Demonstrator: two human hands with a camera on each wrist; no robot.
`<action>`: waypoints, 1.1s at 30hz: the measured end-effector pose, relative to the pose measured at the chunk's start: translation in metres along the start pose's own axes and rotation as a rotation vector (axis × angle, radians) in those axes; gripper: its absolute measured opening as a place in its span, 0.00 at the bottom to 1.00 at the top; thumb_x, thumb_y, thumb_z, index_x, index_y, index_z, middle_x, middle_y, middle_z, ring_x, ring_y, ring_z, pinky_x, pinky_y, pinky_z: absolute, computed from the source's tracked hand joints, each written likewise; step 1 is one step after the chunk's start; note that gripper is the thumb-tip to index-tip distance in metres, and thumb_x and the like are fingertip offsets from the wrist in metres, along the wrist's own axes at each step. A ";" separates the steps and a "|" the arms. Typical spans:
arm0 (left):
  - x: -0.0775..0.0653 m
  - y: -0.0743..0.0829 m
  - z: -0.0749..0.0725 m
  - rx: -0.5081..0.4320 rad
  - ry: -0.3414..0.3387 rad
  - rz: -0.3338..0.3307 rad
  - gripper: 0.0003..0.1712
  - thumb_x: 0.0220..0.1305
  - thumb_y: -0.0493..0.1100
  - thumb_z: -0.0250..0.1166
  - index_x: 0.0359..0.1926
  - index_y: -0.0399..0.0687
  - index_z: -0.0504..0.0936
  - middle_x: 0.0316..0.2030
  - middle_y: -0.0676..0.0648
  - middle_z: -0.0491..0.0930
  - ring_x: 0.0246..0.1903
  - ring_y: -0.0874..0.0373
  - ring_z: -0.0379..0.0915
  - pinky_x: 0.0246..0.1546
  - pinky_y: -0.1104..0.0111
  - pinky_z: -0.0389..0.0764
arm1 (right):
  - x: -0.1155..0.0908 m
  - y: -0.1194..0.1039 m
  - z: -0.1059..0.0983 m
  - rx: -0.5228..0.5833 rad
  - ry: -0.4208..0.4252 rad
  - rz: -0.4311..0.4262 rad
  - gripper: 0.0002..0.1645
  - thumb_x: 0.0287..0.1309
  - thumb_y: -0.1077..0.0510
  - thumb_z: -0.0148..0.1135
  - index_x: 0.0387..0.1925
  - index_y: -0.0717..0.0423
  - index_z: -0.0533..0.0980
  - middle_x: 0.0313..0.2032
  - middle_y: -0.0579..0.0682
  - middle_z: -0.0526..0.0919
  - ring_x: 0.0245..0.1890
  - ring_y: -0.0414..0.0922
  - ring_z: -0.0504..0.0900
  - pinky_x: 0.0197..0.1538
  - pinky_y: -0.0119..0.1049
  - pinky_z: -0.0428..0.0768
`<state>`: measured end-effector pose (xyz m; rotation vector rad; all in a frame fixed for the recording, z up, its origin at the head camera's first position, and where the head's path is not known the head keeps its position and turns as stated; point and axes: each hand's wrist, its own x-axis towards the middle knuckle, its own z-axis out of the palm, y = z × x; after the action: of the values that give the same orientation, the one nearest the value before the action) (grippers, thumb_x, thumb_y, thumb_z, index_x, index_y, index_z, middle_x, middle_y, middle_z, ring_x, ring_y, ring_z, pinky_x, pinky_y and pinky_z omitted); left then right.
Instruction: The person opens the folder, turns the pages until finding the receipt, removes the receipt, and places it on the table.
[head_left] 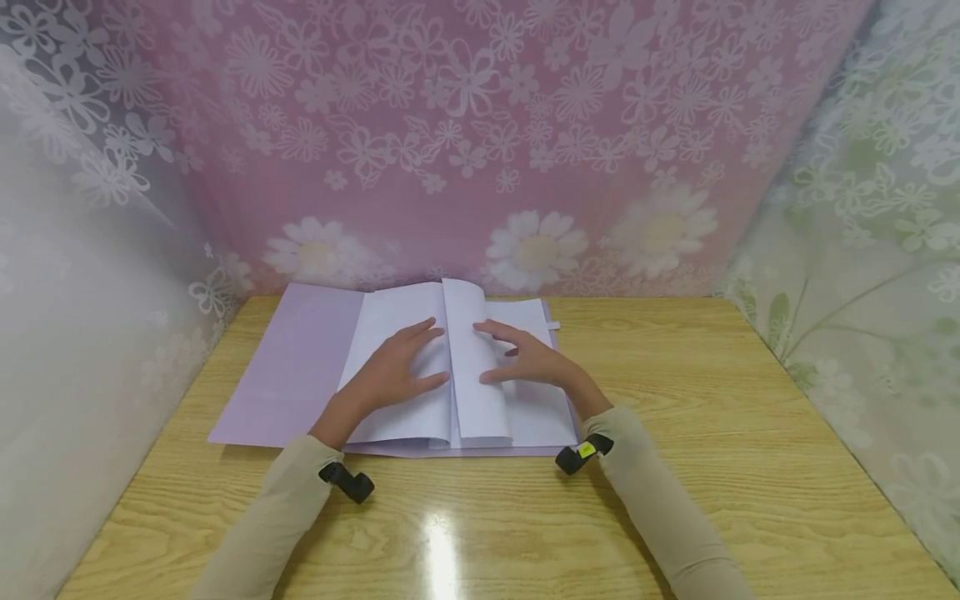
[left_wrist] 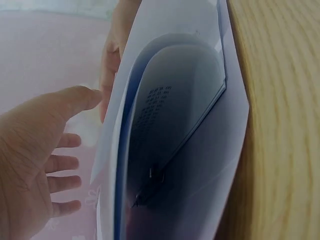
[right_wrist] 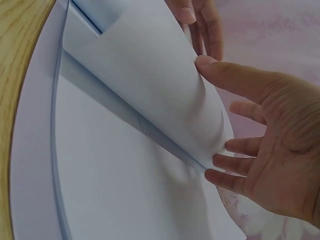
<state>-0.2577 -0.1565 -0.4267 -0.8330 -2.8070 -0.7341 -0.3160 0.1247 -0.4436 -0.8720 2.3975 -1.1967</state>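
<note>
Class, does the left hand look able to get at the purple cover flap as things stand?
Probably yes: the left hand is over the white pages beside the purple cover flap, appears to grip nothing, and nothing visible stands between them.

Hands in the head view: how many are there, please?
2. The left hand is near the left edge of the curled sheet; the right hand is at its right side. No hand seems hidden.
</note>
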 end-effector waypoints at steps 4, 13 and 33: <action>0.000 0.007 0.003 -0.020 0.035 0.033 0.41 0.64 0.56 0.70 0.73 0.44 0.70 0.77 0.40 0.62 0.76 0.40 0.57 0.73 0.43 0.63 | 0.000 -0.002 0.002 -0.011 0.009 -0.004 0.53 0.57 0.50 0.76 0.79 0.43 0.58 0.81 0.49 0.53 0.80 0.55 0.54 0.73 0.59 0.68; 0.001 0.015 0.010 -0.015 -0.048 0.020 0.43 0.65 0.60 0.68 0.75 0.48 0.68 0.77 0.42 0.61 0.79 0.43 0.50 0.75 0.43 0.60 | 0.000 -0.004 0.004 -0.033 0.028 -0.019 0.53 0.57 0.52 0.76 0.79 0.43 0.59 0.80 0.49 0.55 0.80 0.52 0.55 0.72 0.58 0.70; -0.001 0.012 0.013 -0.002 -0.073 -0.040 0.43 0.68 0.63 0.64 0.76 0.48 0.66 0.78 0.39 0.58 0.78 0.39 0.51 0.75 0.41 0.60 | 0.000 -0.013 0.005 0.057 0.020 -0.079 0.50 0.58 0.59 0.75 0.78 0.53 0.61 0.78 0.54 0.60 0.77 0.61 0.60 0.71 0.62 0.69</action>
<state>-0.2500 -0.1423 -0.4334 -0.8221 -2.8961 -0.7267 -0.3081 0.1156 -0.4365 -0.9489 2.3523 -1.3025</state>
